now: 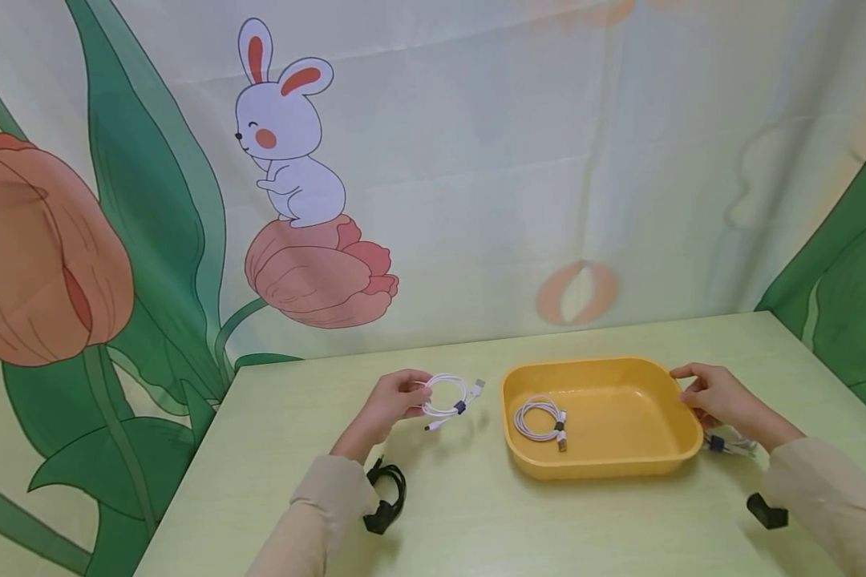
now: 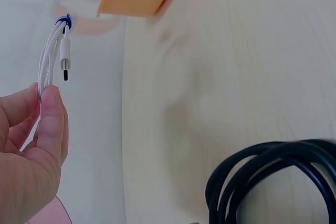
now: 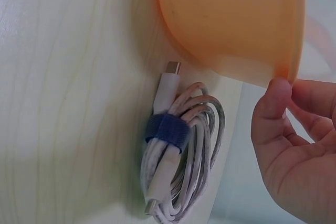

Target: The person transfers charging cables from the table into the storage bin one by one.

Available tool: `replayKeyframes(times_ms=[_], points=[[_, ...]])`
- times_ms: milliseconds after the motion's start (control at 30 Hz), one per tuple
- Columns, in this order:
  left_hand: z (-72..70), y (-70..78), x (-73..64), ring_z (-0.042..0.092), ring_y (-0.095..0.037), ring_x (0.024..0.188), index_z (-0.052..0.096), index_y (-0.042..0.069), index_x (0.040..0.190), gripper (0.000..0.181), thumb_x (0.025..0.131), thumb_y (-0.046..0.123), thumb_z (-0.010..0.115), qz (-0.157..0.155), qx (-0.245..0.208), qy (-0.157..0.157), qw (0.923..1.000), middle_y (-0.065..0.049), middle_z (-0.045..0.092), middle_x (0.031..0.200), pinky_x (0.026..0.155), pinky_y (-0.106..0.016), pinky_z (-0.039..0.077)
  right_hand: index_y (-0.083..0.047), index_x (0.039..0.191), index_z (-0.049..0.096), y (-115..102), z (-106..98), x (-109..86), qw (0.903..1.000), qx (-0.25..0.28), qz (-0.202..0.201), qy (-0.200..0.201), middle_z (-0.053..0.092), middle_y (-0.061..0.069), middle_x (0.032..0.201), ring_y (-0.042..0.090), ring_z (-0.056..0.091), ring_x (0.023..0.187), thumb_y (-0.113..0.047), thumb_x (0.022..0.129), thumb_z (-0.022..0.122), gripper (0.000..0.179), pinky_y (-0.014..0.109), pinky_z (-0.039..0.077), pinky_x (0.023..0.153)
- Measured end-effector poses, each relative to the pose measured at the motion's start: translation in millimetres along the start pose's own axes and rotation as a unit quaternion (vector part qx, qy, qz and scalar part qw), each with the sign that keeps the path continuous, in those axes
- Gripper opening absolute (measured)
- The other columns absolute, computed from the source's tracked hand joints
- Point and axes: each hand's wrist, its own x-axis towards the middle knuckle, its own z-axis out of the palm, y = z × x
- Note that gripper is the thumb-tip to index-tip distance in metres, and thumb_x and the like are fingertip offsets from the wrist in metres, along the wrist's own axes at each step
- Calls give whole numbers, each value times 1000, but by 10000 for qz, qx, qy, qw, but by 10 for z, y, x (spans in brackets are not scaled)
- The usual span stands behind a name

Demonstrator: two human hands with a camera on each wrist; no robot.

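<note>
My left hand pinches a coiled white USB cable between thumb and fingers, holding it above the table to the left of a yellow tray. A dark blue strap binds the coil, and its plugs stick out in the left wrist view. At the tray's right end, my right hand grips the rim with thumb and fingertips. Inside the tray, toward its left end, lies another coiled white cable with a dark strap. A third, greyish-white cable with a blue strap lies beside the tray, below the right hand.
A coiled black cable lies on the pale table near the left sleeve. Beside the right sleeve shows a small black block. Behind the table hangs a printed curtain with a rabbit and flowers.
</note>
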Motion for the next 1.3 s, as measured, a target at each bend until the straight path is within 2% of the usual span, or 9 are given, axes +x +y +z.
replayKeyframes(times_ms=[133,200,300,333,500,900,1000,1167,1300], points=[[17,32,-33,56,-11,67,59,2,103,21,83,9,59,272,-65,-213,9994,-8,57,83,65,-27,53,8,128,30,13,-3,9,10000,14,-11,-7,52,12,85,17,52,60,-5,89,44,43,30,52,56],[35,51,-40,56,-11,67,59,3,103,21,83,10,60,290,-81,-270,9992,-8,58,84,66,-27,53,8,128,30,16,-5,12,10000,27,-2,-9,52,12,85,17,52,60,-5,89,44,43,30,52,55],[75,79,-31,56,-11,68,58,2,105,23,83,8,59,192,-94,-314,9993,-13,58,90,67,-27,53,8,128,30,13,-9,9,10000,32,-9,-17,52,12,85,17,52,60,-5,89,45,44,31,52,56],[98,87,-19,56,-11,68,58,1,107,23,84,6,58,42,-44,-243,9997,-15,58,92,68,-27,53,8,128,30,10,-11,9,10000,39,10,-21,52,12,85,17,52,61,-5,89,45,44,30,52,56],[188,117,-13,55,-11,67,56,0,110,26,84,4,56,-94,-20,-249,9996,-14,57,92,65,-25,53,8,129,30,7,-9,11,10000,28,86,-13,52,12,86,18,52,62,-5,88,44,44,30,52,58],[342,125,6,55,-10,66,56,-2,109,25,84,4,56,29,-168,-505,9986,-8,57,86,64,-24,52,7,129,30,16,5,14,9999,41,106,39,51,13,87,18,52,62,-5,88,45,45,30,52,59],[377,152,1,55,-10,67,56,-1,110,26,85,5,55,4,-162,-568,9983,-11,57,89,65,-24,52,7,129,30,11,5,11,9999,37,106,47,52,13,87,18,52,62,-5,88,44,45,30,52,58],[437,217,-18,55,-10,67,55,-1,111,27,85,6,55,-8,-157,-698,9974,-8,57,87,66,-24,53,7,129,30,2,7,8,9999,19,96,62,52,12,86,18,52,61,-4,88,44,44,30,52,58],[493,196,26,55,-10,67,56,0,110,26,84,6,56,-48,-233,-724,9971,-11,57,89,66,-24,53,7,129,30,-7,2,4,9999,28,79,64,52,12,86,17,52,61,-4,88,43,44,30,52,58]])
